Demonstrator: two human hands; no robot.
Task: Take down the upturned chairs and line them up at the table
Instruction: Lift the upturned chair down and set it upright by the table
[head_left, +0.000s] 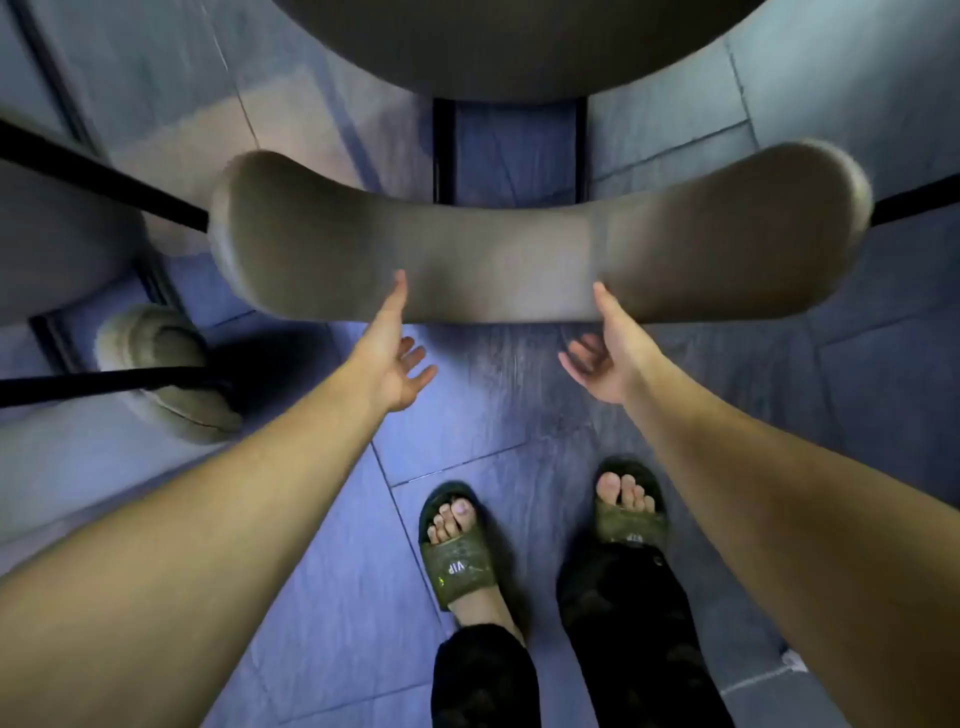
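A chair stands upright on the floor in front of me, seen from above. Its curved grey padded backrest (519, 249) spans the middle and its round seat (519, 47) lies beyond. My left hand (395, 358) and my right hand (602, 358) are at the backrest's near edge. Each thumb touches the padding. The fingers are spread apart below the edge and are not wrapped around it. Black frame bars (444, 150) run between the seat and the backrest.
A second chair stands close on the left, with its grey backrest (161, 369), seat (57, 239) and black bars (104, 176). My feet in green slides (457, 545) stand on the blue-grey tiled floor (337, 597) just behind the chair.
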